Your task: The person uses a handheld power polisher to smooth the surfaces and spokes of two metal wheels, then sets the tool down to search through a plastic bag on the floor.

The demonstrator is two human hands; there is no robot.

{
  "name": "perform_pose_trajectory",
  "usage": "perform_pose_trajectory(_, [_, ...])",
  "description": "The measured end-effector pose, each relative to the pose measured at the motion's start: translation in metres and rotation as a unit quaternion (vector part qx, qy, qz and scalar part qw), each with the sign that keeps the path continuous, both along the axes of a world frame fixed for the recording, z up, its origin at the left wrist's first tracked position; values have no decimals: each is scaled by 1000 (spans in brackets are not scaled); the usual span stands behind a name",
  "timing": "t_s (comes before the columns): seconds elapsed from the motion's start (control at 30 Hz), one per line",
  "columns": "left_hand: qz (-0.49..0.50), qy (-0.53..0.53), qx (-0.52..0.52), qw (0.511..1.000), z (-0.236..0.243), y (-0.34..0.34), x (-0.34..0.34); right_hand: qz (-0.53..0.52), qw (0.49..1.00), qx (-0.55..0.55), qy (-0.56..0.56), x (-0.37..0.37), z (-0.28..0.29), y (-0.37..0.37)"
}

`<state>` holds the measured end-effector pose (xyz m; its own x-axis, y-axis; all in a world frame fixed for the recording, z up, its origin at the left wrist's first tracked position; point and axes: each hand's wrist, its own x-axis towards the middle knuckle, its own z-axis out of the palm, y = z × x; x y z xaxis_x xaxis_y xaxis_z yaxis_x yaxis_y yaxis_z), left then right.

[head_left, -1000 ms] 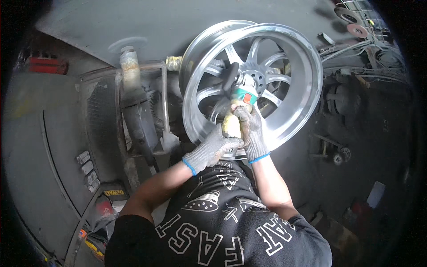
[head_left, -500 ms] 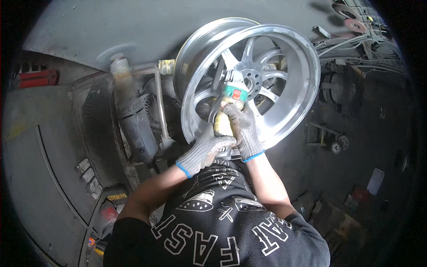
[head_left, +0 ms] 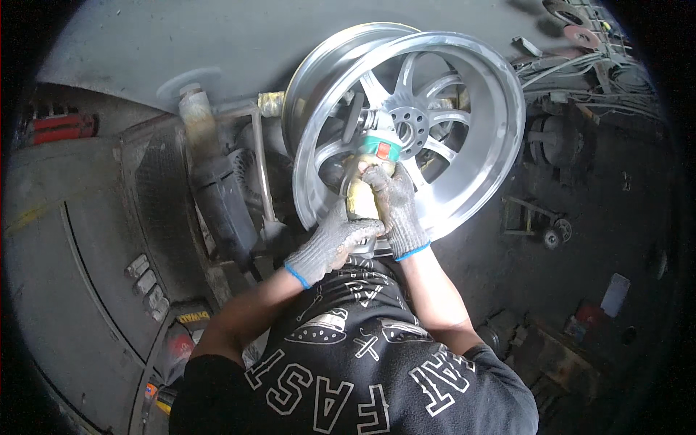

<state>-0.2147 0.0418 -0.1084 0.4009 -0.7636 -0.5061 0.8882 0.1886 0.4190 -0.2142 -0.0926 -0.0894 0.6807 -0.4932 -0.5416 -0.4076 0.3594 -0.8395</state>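
Note:
An angle grinder with a green and red collar and a yellow-taped body is held in both my gloved hands. My left hand is closed round the rear of its body, low on the left. My right hand wraps the body farther up, from the right. The grinder's dark disc stands edge-on inside a silver alloy wheel, near the spokes left of the hub; whether it touches metal I cannot tell. The wheel leans tilted in front of me, its lower edge partly behind my hands.
A second silver wheel rim stands directly behind the first. To the left are a larger dark power tool and a metal frame. Cables and worn discs lie at the far right. A small wheeled stand is on the right.
The grinder head has shifted very slightly left relative to the wheel's hub. Both hands keep the same hold, and the whole view has moved a little.

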Motion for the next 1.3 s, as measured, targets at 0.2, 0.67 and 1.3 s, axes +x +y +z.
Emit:
perform_pose_trajectory(0.2, [12, -42, 43, 998, 1, 0, -4, 24, 999, -35, 27, 1, -7, -4])
perform_pose_trajectory(0.67, [54, -112, 129, 984, 19, -6, -9, 78, 991, 104, -12, -2, -20, -11])
perform_pose_trajectory(1.3, [49, -228, 188, 954, 9, -5, -18, 94, 981, 163, -51, -4, -26, -11])
